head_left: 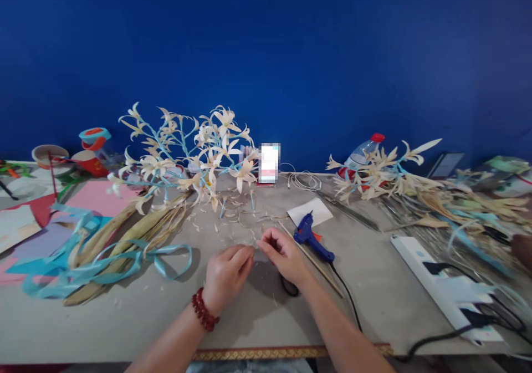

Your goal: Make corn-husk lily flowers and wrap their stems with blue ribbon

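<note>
My left hand [230, 276], with a red bead bracelet [204, 310] at the wrist, is closed in a pinch over the middle of the table. My right hand [285, 255] pinches just beside it, fingertips almost meeting the left ones. Whatever lies between the fingers is too small to make out. Right of my right hand lies a blue glue gun [312, 239], its nozzle end on a white sheet [305, 211]. A thin wooden stick [320, 267] runs alongside it. Beyond my hands, pale scraps [220, 226] are scattered on the grey tabletop [166, 328].
Pale flowers on blue stems [187, 157] stand at the back left. Dried husks with blue ribbon [120, 251] lie left, near coloured paper [54, 240]. A white power strip [440, 284] with black cords lies right, below more flowers [378, 173]. A blurred screen [269, 163] leans at the back.
</note>
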Available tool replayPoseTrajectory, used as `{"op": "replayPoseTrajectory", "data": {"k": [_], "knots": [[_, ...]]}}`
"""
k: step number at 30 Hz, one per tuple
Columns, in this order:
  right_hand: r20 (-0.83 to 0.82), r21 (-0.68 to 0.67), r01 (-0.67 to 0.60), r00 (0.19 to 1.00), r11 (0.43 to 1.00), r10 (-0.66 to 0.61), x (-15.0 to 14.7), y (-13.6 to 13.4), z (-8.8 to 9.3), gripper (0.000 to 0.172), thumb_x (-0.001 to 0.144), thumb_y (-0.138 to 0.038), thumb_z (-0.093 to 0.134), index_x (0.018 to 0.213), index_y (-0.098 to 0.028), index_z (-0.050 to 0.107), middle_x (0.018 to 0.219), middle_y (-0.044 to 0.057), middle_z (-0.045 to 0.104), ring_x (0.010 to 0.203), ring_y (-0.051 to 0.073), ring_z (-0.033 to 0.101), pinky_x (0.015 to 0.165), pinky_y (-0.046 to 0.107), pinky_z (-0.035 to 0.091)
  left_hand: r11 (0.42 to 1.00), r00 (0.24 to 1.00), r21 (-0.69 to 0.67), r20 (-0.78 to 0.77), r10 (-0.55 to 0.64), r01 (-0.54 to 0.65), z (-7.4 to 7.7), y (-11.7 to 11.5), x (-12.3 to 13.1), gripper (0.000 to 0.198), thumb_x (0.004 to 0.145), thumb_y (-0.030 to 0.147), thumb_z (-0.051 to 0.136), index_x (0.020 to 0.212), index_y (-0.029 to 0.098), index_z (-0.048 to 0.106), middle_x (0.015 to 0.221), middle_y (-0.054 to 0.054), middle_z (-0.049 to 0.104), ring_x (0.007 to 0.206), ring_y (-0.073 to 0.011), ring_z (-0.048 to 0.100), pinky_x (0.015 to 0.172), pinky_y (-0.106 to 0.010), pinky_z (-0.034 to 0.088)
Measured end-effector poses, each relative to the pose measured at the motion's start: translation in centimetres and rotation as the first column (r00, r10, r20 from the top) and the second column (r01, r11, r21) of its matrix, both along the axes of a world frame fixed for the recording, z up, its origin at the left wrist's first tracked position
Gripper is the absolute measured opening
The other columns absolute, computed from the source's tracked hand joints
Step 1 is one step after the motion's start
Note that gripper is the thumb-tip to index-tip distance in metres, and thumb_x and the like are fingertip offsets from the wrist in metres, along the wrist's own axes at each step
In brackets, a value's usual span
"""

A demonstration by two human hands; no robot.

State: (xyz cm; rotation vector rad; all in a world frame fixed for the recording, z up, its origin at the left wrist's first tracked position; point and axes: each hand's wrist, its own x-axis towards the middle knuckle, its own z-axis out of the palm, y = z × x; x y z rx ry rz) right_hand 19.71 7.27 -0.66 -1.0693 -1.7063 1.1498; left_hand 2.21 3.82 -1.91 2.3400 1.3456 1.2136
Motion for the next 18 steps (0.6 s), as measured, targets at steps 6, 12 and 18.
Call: {"op": "replayPoseTrajectory", "data": {"k": [6, 12, 18], "knots": [[0.034, 0.314, -0.027, 0.999, 0.949, 0.017, 0.3, -1.3, 1.0, 0.015, 0.089, -0.030, 0.056, 0.078, -0.020, 0.055, 0.067, -0.002, 0.055, 0.061, 0.012, 0.051, 0.058, 0.023, 0.040, 0.960, 0.998, 0.281, 0.064, -0.012, -0.006, 1.3, -0.3, -0.6, 0.023, 0.082, 0.009, 0.061, 0.101, 0.021, 0.066, 0.091, -0.007, 0.070, 0.085, -0.0194, 0.062, 0.081, -0.036, 0.049], [0.071, 0.623, -0.061, 0.997, 0.780, 0.021, 0.2, -2.1, 2.6, 0.011, 0.091, -0.028, 0.056, 0.083, -0.022, 0.056, 0.064, -0.001, 0.059, 0.059, 0.014, 0.055, 0.059, 0.027, 0.043, 0.878, 0.986, 0.449, 0.106, 0.132, -0.166, 2.8, -1.4, -0.6, 0.021, 0.078, 0.013, 0.068, 0.091, 0.029, 0.070, 0.081, 0.000, 0.070, 0.086, -0.0200, 0.060, 0.106, -0.059, 0.028], [0.128, 0.759, -0.129, 0.991, 0.639, 0.048, 0.7, -2.2, 3.7, 0.006, 0.091, -0.024, 0.056, 0.095, -0.023, 0.060, 0.076, 0.004, 0.066, 0.072, 0.018, 0.060, 0.070, 0.034, 0.052, 0.812, 0.972, 0.537, 0.075, 0.223, -0.228, 2.0, -1.7, -0.6, 0.024, 0.071, 0.016, 0.076, 0.082, 0.037, 0.070, 0.086, -0.001, 0.062, 0.095, -0.0222, 0.054, 0.108, -0.062, 0.026]]}}
